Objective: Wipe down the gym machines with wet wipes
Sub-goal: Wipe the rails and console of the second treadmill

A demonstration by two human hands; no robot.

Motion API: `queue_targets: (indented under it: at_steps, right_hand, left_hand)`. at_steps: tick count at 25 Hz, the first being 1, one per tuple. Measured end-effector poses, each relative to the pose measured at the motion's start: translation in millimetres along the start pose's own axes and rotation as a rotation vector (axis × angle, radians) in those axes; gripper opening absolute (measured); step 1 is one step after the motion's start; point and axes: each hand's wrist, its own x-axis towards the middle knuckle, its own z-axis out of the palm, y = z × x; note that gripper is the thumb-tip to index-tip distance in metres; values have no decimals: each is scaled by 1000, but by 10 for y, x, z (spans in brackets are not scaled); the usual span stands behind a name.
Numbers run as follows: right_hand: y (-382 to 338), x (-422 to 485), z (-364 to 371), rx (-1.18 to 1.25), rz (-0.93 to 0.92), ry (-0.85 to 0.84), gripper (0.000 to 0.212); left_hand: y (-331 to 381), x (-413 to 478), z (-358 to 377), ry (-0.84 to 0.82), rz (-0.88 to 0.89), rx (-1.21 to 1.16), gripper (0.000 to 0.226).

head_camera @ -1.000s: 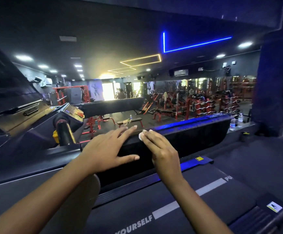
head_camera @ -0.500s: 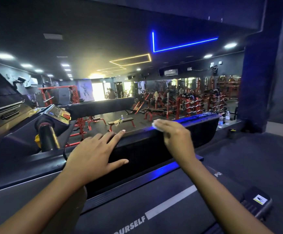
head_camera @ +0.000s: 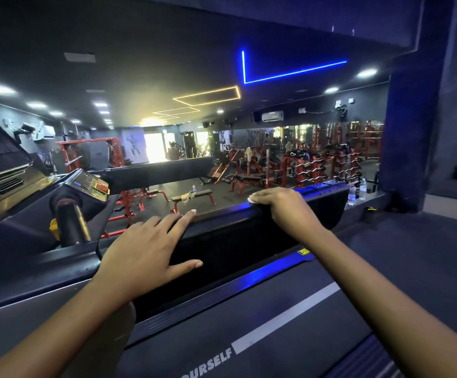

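A black treadmill (head_camera: 249, 331) lies below me, its belt marked with white letters. Its black front hood (head_camera: 230, 241) runs across the middle. My left hand (head_camera: 145, 255) rests flat on the hood's left part, fingers spread over the top edge. My right hand (head_camera: 284, 208) presses a small white wet wipe (head_camera: 251, 199) onto the hood's top edge further right; only a corner of the wipe shows beside my fingers.
A big wall mirror (head_camera: 276, 148) behind the hood reflects red weight racks and benches. A neighbouring treadmill console (head_camera: 85, 184) with a black handle stands at left. Water bottles (head_camera: 356, 190) sit on the ledge at right, beside a dark pillar (head_camera: 410, 132).
My right hand has slid the wipe rightward along the hood's top edge. My left hand has stayed resting on the hood.
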Motion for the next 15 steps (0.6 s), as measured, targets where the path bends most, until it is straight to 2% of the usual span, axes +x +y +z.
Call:
queue_targets:
  at_steps: [4,6,8,10,12,15]
  right_hand:
    - [486,47,-118,-78,167,-21,51]
    - [518,35,-169,-101,255,45,49]
    - [243,-31,-87,-10,181,179,51]
    - [-231,-203,129,105,-43,300,44]
    - [-433,-343,348,90,-179,378,39]
    - [11,-347,397,43,-101,472,43]
  left_hand:
    - [-11,7,-36,-91,2,-8,86]
    - [-8,37,-142,-116,-32,-82,93]
    - [-20,108,-197,-111,-34,-172,104]
    - [37,323,-252,-185,-32,-205,114]
    - [152,594,-232,-193,16,-198,117]
    - [344,945,-126,-206,68,-228,109]
